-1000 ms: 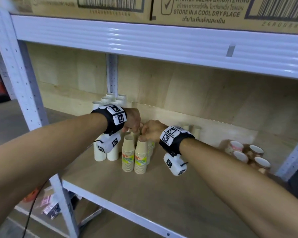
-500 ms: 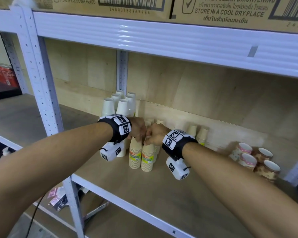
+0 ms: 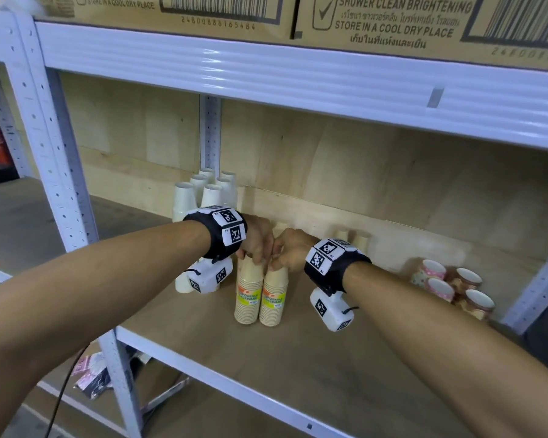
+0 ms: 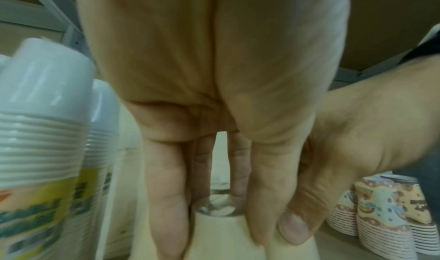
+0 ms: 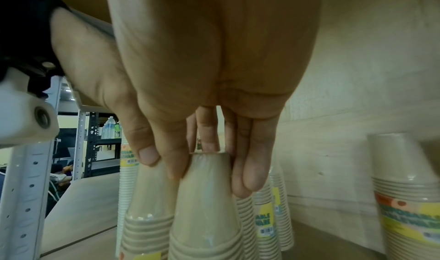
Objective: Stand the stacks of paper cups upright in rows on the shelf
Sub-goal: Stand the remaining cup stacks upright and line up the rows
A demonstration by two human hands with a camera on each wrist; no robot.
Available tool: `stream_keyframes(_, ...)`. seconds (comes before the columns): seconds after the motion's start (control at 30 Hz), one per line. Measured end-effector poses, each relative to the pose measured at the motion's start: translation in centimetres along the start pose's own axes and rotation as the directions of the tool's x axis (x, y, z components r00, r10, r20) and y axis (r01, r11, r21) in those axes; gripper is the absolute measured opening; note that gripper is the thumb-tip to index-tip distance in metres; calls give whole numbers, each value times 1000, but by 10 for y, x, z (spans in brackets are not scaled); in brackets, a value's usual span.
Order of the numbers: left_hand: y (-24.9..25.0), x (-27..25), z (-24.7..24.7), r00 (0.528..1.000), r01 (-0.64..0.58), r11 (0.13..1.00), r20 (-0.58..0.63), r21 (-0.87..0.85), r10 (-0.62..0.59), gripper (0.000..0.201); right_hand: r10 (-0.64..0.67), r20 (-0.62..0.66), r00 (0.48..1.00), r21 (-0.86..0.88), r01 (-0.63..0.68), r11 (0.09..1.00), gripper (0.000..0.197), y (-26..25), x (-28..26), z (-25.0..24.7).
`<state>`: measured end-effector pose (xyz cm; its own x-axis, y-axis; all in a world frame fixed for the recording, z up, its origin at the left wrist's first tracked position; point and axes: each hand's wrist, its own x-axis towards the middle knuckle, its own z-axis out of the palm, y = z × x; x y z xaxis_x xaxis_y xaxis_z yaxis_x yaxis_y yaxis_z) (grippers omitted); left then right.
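Observation:
Two beige paper cup stacks with yellow labels stand upright side by side on the wooden shelf (image 3: 298, 358). My left hand (image 3: 255, 248) grips the top of the left stack (image 3: 248, 294); in the left wrist view its fingers (image 4: 166, 198) curl round that stack's top (image 4: 219, 230). The right stack (image 3: 274, 297) is held at its top by my right hand (image 3: 287, 256). In the right wrist view the fingers (image 5: 247, 166) wrap that stack (image 5: 204, 207), and the thumb touches the neighbouring stack (image 5: 147, 217).
White cup stacks (image 3: 203, 192) stand at the back left by the upright post. More beige stacks (image 3: 351, 238) stand against the back wall. Patterned cup stacks (image 3: 450, 286) lie on their sides at the right. A low shelf beam (image 3: 298, 83) runs overhead.
Both hands have come forward and down from the stacks behind onto the tops of the two front beige stacks. The head view has swung left.

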<state>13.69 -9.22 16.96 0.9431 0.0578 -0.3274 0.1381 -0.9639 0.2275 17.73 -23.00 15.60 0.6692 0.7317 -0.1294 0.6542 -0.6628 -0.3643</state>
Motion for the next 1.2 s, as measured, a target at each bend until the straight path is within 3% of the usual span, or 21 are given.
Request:
stream_keyframes(0.27,48,21,-11,996,-87,996,33,1,87,20,114,-40,993,-20,-115,993,30,39,-15,-23)
stream_keyframes(0.57,95,51,-18,987,-134,988,-84,72,140,22,244,-110,963,-78,-253,964,29,103,-30,-42)
stream_keyframes(0.97,129,106,-16,955,-227,969,-171,95,241,16,416,-258,872,-43,-440,897,32,180,-29,-67)
stream_keyframes(1.07,132,118,-15,953,-221,971,-191,87,234,25,439,-261,860,-22,-460,888,23,192,-24,-70)
stream_keyframes(1.2,134,131,-14,948,-225,971,-214,80,237,28,467,-277,840,-1,-486,874,25,208,-13,-69)
